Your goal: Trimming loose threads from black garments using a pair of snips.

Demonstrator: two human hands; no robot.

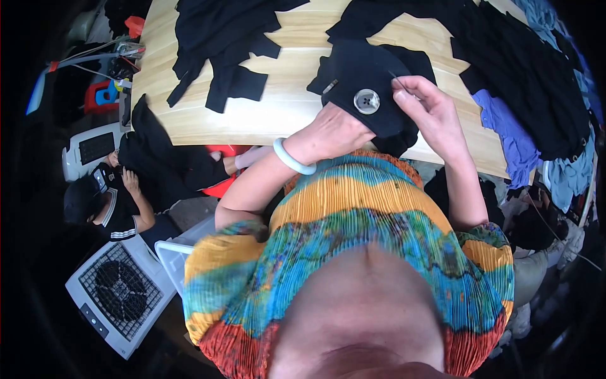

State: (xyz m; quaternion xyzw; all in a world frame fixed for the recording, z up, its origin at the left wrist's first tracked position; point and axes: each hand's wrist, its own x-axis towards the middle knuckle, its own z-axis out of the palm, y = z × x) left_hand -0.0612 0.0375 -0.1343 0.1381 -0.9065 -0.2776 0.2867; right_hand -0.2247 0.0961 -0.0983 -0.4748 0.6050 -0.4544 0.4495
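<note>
A piece of black knit garment (363, 66) is held up at the table's near edge, in front of my body. A large round grey button with a dark centre (366, 101) lies on its face. My left hand (341, 131), with a pale bangle (294, 158) on the wrist, holds the cloth from below; its fingers are hidden under the fabric. To the right of the button, my right hand (429, 110) pinches a thin needle (399, 80) between thumb and fingertips, close to the cloth. A small clip-like thing (330, 86) sits at the garment's left edge.
Several black garments (221, 38) spread over the pale wooden table (154, 69). Purple cloth (505, 126) and blue-grey cloth (565, 183) hang at its right edge. At left, another person (120, 196) handles black cloth near a grey-white fan unit (123, 284).
</note>
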